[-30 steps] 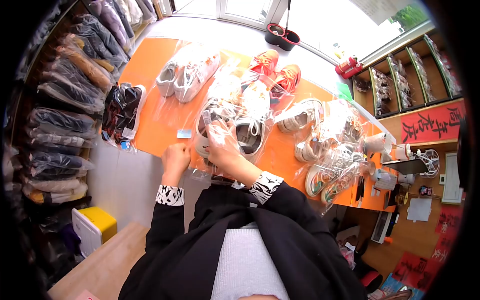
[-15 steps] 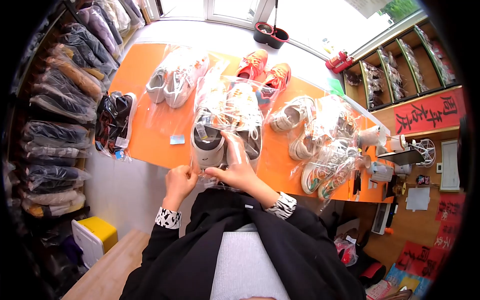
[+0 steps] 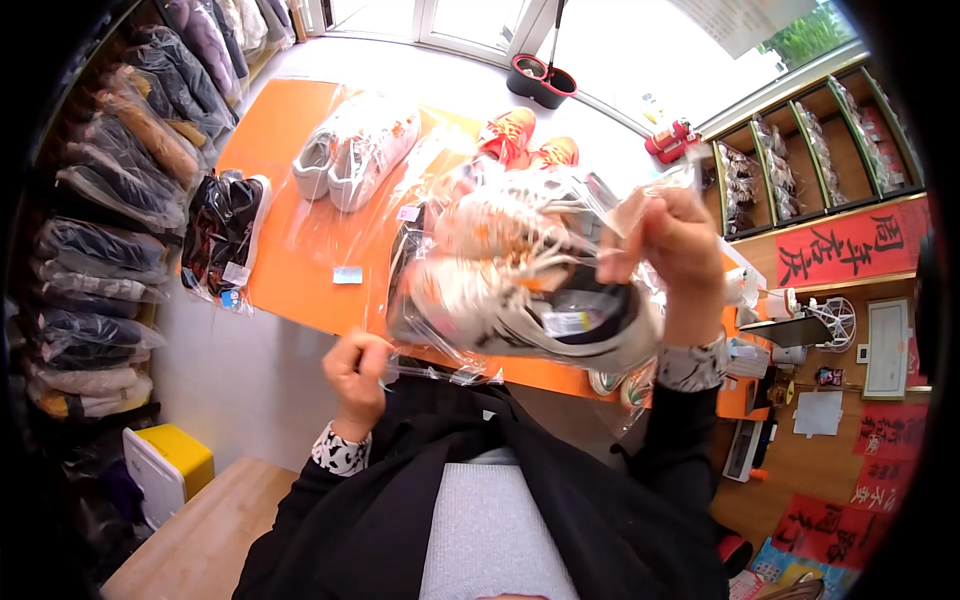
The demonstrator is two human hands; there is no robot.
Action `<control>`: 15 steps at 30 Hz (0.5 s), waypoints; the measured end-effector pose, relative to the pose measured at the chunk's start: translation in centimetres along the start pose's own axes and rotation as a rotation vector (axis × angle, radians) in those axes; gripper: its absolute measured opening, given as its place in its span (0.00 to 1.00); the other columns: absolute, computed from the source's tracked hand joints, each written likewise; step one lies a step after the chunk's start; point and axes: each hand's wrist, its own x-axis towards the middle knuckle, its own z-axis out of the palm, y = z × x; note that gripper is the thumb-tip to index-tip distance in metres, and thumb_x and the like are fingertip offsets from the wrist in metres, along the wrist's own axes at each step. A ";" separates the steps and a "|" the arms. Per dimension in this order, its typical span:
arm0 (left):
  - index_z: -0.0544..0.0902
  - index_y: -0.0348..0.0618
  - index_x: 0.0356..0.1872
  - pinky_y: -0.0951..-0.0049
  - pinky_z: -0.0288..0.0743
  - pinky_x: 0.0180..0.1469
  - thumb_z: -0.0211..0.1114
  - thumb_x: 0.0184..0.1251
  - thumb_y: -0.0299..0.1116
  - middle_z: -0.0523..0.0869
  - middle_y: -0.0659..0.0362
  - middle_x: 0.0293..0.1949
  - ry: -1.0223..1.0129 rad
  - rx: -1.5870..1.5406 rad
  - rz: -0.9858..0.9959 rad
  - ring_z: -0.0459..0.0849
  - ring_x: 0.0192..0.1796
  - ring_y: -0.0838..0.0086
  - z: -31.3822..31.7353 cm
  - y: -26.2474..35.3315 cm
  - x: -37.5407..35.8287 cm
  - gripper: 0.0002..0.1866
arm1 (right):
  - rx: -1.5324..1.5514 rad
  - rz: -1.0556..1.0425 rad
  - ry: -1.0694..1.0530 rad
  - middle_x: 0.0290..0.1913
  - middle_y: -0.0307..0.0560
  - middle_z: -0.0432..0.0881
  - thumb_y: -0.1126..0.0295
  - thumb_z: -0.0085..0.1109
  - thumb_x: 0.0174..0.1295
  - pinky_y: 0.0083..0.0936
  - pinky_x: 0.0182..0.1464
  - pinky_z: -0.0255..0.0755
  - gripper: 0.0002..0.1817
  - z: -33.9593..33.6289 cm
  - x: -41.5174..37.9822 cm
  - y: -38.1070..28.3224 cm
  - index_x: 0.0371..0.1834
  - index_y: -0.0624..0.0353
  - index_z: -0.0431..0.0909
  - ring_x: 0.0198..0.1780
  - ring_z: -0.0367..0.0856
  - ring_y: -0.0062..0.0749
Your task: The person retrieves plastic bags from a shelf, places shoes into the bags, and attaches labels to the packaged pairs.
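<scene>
A pair of white sneakers (image 3: 500, 300) with orange details lies sideways inside a clear plastic bag (image 3: 430, 345), lifted toward me above the orange table (image 3: 275, 265). My left hand (image 3: 357, 378) is closed on the bag's near left edge. Gathered plastic at the upper right is pinched in my right hand (image 3: 675, 240), which is raised and slightly blurred. A small white label (image 3: 568, 323) shows inside the nearer shoe. Behind the bag, red-orange sneakers (image 3: 510, 132) are partly covered.
Bagged white shoes (image 3: 360, 160) stand on the table's far left, with bagged dark shoes (image 3: 225, 230) at its left edge. A blue paper slip (image 3: 347, 275) lies between. Wrapped garments (image 3: 110, 260) fill the left rack. A yellow-lidded box (image 3: 175, 455) sits on the floor.
The bagged sneakers have been lifted and turned sideways, toes left. My right hand has moved up and right with the plastic. My left hand has moved slightly down.
</scene>
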 end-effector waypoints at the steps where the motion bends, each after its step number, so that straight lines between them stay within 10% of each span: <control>1: 0.81 0.39 0.28 0.78 0.62 0.26 0.63 0.64 0.29 0.78 0.64 0.22 0.133 0.009 -0.068 0.70 0.23 0.84 -0.3 -0.1 0.4 0.06 | -0.105 0.005 -0.120 0.26 0.54 0.84 0.58 0.50 0.73 0.28 0.32 0.78 0.24 -0.5 0.7 -1.5 0.26 0.68 0.79 0.28 0.85 0.38; 6: 0.80 0.36 0.40 0.81 0.60 0.28 0.59 0.70 0.33 0.74 0.69 0.22 0.226 -0.016 -0.293 0.67 0.26 0.87 -1.3 -3.6 0.2 0.09 | -0.429 0.205 -0.280 0.19 0.46 0.80 0.62 0.54 0.70 0.24 0.29 0.73 0.22 -0.6 5.7 -2.9 0.19 0.64 0.77 0.24 0.81 0.28; 15: 0.74 0.32 0.55 0.77 0.65 0.29 0.65 0.68 0.45 0.70 0.69 0.20 0.147 0.335 -0.518 0.68 0.24 0.84 2.5 -7.7 -0.4 0.26 | -0.918 0.222 0.531 0.31 0.47 0.83 0.64 0.61 0.64 0.26 0.37 0.74 0.12 -7.7 12.0 15.6 0.36 0.63 0.84 0.29 0.82 0.28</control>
